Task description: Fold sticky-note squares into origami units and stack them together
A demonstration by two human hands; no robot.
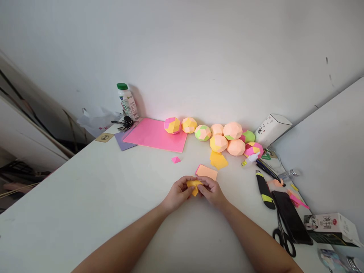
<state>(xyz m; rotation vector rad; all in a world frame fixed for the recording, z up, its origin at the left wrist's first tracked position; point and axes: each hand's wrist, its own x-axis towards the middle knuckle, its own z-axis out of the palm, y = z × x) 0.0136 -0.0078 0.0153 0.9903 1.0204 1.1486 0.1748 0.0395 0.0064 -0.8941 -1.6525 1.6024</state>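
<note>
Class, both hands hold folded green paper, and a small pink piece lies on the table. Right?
Not quite: the head view shows the folded paper between the left hand and right hand is yellow-orange, not green. The small pink piece does lie on the table.

Matt yellow paper piece (195, 184), smooth tabletop (113, 189), plastic bottle cap (122, 86)

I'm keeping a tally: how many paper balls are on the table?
9: three balls in a row from the pink sheet rightward, then a cluster of two higher balls, two lower balls and two balls at its right end. More may hide behind.
</note>
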